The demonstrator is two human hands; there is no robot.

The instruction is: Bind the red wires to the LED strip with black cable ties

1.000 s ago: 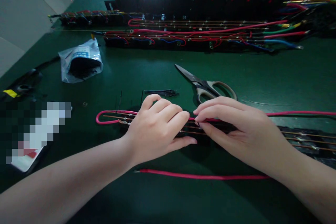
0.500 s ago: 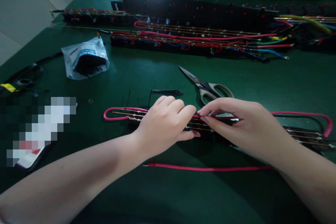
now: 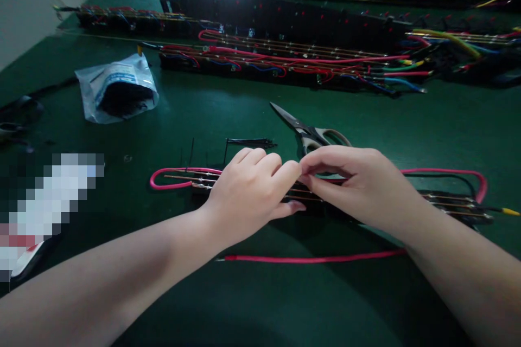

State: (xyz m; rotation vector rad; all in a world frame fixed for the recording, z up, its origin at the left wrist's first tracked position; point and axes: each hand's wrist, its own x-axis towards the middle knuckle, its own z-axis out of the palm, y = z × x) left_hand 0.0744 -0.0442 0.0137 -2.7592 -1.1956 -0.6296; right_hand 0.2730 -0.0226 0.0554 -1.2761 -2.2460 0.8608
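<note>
A long black strip point(image 3: 448, 203) with copper wires lies across the green table point(image 3: 427, 130) in front of me. A pink wire point(image 3: 179, 178) loops along its far side. My left hand point(image 3: 248, 195) rests curled on the strip's middle, fingers pressed down on the pink wire. My right hand point(image 3: 362, 184) meets it fingertip to fingertip, pinching something small over the same spot; what it pinches is hidden. A loose pink wire point(image 3: 309, 258) lies on the table nearer to me.
Scissors point(image 3: 311, 133) lie just beyond my hands, beside a small bundle of black cable ties point(image 3: 250, 143). A plastic bag point(image 3: 118, 89) of black ties sits at the left. Several more wired strips point(image 3: 285, 62) fill the far side of the table.
My right hand has drawn left until its fingertips touch the left hand's. The view has shifted, so the strip's right end and the pink wire's right loop now show.
</note>
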